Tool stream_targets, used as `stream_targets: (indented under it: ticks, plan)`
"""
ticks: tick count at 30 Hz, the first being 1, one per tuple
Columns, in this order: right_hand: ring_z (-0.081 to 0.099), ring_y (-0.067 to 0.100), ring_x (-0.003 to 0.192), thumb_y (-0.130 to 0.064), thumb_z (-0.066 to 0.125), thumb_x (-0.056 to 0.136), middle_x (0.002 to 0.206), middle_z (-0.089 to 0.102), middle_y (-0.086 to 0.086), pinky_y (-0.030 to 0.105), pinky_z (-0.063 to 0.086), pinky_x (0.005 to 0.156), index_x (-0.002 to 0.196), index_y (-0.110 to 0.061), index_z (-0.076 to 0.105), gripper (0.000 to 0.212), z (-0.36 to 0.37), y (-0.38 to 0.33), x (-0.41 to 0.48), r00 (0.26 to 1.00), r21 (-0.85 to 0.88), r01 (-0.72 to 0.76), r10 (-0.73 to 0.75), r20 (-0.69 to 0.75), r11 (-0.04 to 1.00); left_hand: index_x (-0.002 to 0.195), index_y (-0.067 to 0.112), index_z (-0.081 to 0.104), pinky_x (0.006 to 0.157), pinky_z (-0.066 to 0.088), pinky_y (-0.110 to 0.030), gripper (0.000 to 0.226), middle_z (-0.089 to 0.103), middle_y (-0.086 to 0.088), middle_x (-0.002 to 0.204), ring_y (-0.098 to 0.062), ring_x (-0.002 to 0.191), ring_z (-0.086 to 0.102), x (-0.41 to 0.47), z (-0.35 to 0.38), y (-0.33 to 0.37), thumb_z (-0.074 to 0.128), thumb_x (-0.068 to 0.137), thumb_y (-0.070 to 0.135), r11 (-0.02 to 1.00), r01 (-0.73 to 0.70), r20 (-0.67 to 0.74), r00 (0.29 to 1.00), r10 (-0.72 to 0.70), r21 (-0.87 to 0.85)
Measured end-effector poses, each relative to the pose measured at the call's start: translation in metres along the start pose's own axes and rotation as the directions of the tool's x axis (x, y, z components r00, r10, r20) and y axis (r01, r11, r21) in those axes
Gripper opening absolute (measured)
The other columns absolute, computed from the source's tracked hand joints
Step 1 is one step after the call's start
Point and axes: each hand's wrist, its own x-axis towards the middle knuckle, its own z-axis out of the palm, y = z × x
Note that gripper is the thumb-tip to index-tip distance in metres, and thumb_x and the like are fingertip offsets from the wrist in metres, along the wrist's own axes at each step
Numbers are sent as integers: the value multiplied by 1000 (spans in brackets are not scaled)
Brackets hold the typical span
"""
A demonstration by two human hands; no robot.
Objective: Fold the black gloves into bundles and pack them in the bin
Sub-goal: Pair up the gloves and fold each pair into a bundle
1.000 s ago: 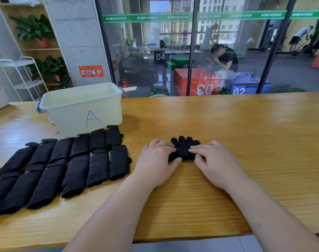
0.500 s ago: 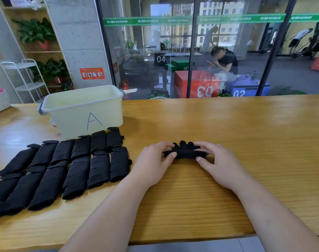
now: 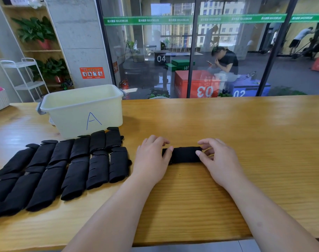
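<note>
To the right of the pale bin [image 3: 82,113] marked A, and a little nearer the person, a rolled glove bundle [image 3: 184,155] lies crosswise on the wooden tabletop [image 3: 245,133]. The left hand [image 3: 151,160] pinches the bundle's left end between thumb and curled fingers and the right hand [image 3: 220,160] pinches its right end the same way, so each grip is closed on the bundle. Just in front of the bin, black gloves [image 3: 64,164] lie flat in two overlapping rows that run off past the bin's left side, apart from the bundle.
</note>
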Motion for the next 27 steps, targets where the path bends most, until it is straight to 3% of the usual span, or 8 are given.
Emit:
stream_targets:
  ticks: [3, 7, 11, 13, 16, 19, 23, 27]
  plan:
    - [61, -9, 98, -20, 77, 97, 108, 64, -15, 6, 50, 78, 116, -31, 73, 23, 2, 4, 0, 999, 27, 13, -12, -37, 1000, 125, 29, 68, 100, 45, -33, 25, 61, 15, 122, -9, 116, 52, -5, -3, 4, 55, 108, 39, 992, -126, -12, 992, 126, 17]
    - [63, -8, 101, -14, 72, 99, 107, 64, -18, 10, 53, 83, 116, -32, 73, 25, 5, 8, 2, 1000, 19, 21, -20, -24, 1000, 126, 29, 72, 98, 45, -33, 26, 65, 17, 127, -10, 117, 54, -10, -1, 11, 54, 108, 35, 943, -318, 99, 946, 308, 99]
    - [61, -5, 110, -8, 53, 106, 117, 63, -18, 17, 51, 94, 122, -32, 69, 33, 5, 7, 2, 999, -31, 44, -44, 5, 999, 140, 28, 66, 105, 43, -34, 37, 61, 14, 139, -13, 127, 50, -9, 2, 13, 54, 107, 39, 933, -321, 157, 942, 296, 164]
    - [58, 3, 126, -13, 45, 110, 135, 59, -14, 25, 48, 105, 137, -28, 64, 36, 3, 4, 0, 998, -66, 66, -65, 27, 996, 148, 27, 60, 111, 41, -35, 44, 55, 12, 148, -14, 136, 45, -9, 1, 13, 54, 107, 42, 932, -314, 178, 942, 283, 180]
    - [23, 5, 157, -37, 37, 113, 174, 18, -17, 33, 29, 126, 166, -30, 31, 53, 0, -3, -5, 964, -223, 139, -80, 254, 965, 161, 23, 44, 124, 33, -37, 58, 38, 7, 166, -16, 153, 30, -12, 3, 11, 51, 108, 46, 935, -298, 245, 937, 248, 193]
    - [-8, 2, 161, -54, 27, 111, 176, -15, -16, 36, 9, 133, 171, -30, 1, 69, 7, -6, -7, 881, -375, 268, -68, 469, 887, 169, 20, 23, 132, 21, -39, 68, 16, 2, 177, -17, 164, 10, -15, 8, 9, 46, 110, 46, 947, -271, 315, 926, 207, 174]
    - [-12, 3, 161, -58, 22, 110, 175, -18, -15, 36, 1, 133, 169, -30, -9, 72, 10, -5, -6, 858, -436, 267, -5, 514, 859, 171, 18, 10, 134, 12, -36, 72, 2, 0, 179, -15, 165, -1, -13, 11, 9, 41, 111, 43, 955, -241, 365, 916, 166, 170]
    - [-11, 6, 162, -57, 23, 110, 175, -15, -17, 37, 3, 133, 170, -32, -7, 71, 11, -6, -3, 865, -454, 256, 8, 502, 853, 170, 16, 16, 133, 13, -37, 70, 9, -2, 179, -16, 165, 4, -7, 12, 10, 41, 110, 41, 956, -239, 375, 913, 162, 168]
